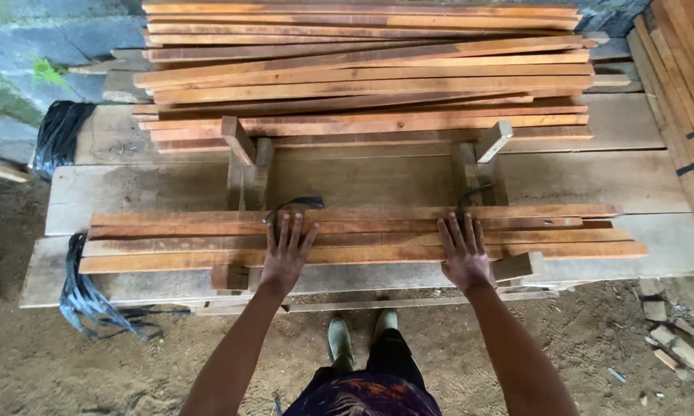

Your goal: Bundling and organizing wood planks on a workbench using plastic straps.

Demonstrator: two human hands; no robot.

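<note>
Head view: left hand (285, 258), right hand (464, 254), fingers spread flat, gripping nothing, on loose slat row (362, 235) atop bench (655, 254). Risk: uneven push skews slats off supports.

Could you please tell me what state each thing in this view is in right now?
Left hand: open, flat on the near slats.
Right hand: open, flat on the near slats.
Near slats: lying side by side across two wooden supports.
Far slat pile: stacked loosely, ends uneven.
Black straps: loose, hanging off the platform edge.
Plank platform: lying flat under everything.
</note>
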